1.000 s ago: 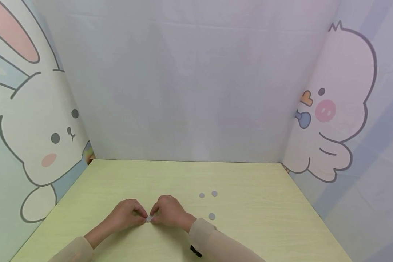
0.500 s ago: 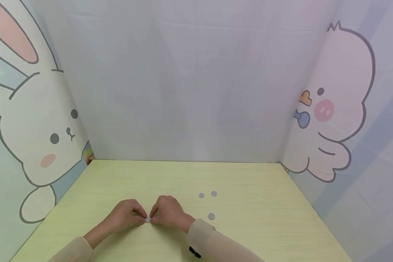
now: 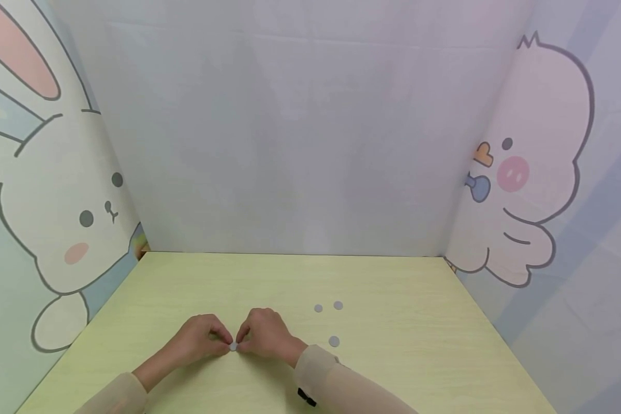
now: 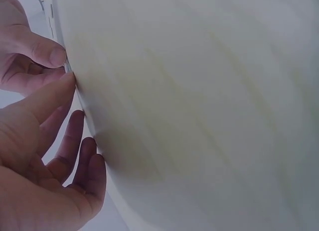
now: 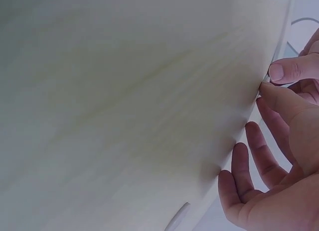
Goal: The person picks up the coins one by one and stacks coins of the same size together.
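Observation:
A small grey coin (image 3: 233, 347) lies on the table between the fingertips of both hands; whether more coins lie under it is hidden. My left hand (image 3: 199, 340) holds its left edge with thumb and index finger. From the other side, my right hand (image 3: 266, 334) pinches the coin's right edge. In the left wrist view the left hand (image 4: 50, 156) rests its fingertips on the tabletop, and the loose fingers are bent. The right wrist view has the right hand (image 5: 279, 161) similarly low, its thumb and index finger meeting the left hand's fingertips at the coin.
Three more grey coins lie flat to the right of the hands: a near one (image 3: 334, 341), a far left one (image 3: 318, 309) and a far right one (image 3: 338, 305). The pale yellow table (image 3: 403, 333) is enclosed by a back curtain (image 3: 300, 144) and cartoon-printed side curtains.
The fingertips of the two hands have come very slightly closer together, covering a little more of the coin between them. The three other coins stay put.

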{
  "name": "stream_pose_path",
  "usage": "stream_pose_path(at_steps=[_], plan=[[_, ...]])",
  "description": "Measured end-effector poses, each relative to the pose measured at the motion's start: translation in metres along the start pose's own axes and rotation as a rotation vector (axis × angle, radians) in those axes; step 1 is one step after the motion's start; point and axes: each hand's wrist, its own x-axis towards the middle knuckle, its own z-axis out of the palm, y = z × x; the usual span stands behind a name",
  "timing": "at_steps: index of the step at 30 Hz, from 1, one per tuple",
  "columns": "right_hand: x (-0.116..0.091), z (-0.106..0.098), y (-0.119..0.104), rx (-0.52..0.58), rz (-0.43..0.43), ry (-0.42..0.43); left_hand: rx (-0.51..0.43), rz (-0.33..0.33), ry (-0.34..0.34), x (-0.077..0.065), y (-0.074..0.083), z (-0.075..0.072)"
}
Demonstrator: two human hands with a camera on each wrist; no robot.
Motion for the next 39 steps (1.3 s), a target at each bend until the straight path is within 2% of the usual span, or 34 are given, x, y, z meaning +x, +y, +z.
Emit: stream_pose_path(at_steps=[13, 26, 39], plan=[[0.0005, 0.0012, -0.001, -0.003, 0.006, 0.006, -0.02, -0.034, -0.015, -0.0002, -0.0016, -0.0008], [0.0014, 0.0, -0.0012, 0.012, 0.035, 0.002, 0.037, 0.037, 0.003, 0.0039, -0.0039, 0.0014], [0.0032, 0.0006, -0.0024, 0.011, 0.049, -0.003, 0.052, 0.042, 0.007, 0.0035, -0.0039, 0.0022]])
